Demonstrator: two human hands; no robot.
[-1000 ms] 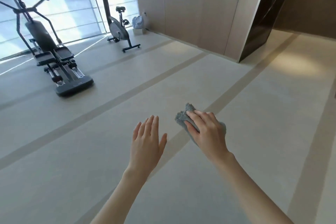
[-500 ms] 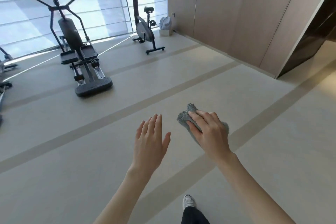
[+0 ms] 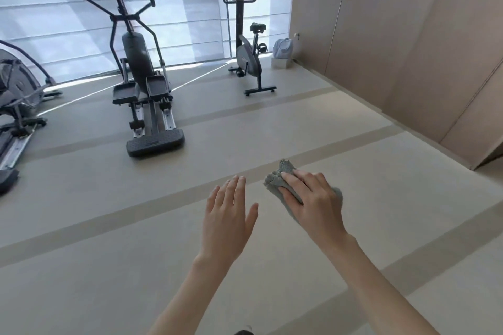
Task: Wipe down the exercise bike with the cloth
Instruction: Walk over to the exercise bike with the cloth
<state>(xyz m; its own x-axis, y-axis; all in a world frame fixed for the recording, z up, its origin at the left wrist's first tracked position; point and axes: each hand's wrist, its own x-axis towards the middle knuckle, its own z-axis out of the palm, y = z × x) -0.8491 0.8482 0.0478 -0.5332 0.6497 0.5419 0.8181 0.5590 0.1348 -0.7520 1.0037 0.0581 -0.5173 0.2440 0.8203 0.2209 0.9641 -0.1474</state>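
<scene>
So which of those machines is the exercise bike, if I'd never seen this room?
Look to the big blinded window at the far end, where it meets the wood-panelled wall. The exercise bike stands in that corner, just left of a pale bag. Unlike the taller elliptical trainer to its left, it is compact, with a small saddle and no long foot rails.

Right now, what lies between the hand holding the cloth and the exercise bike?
Only bare floor with darker stripes, seen in the head view, separates the right hand gripping the cloth from the exercise bike.
</scene>
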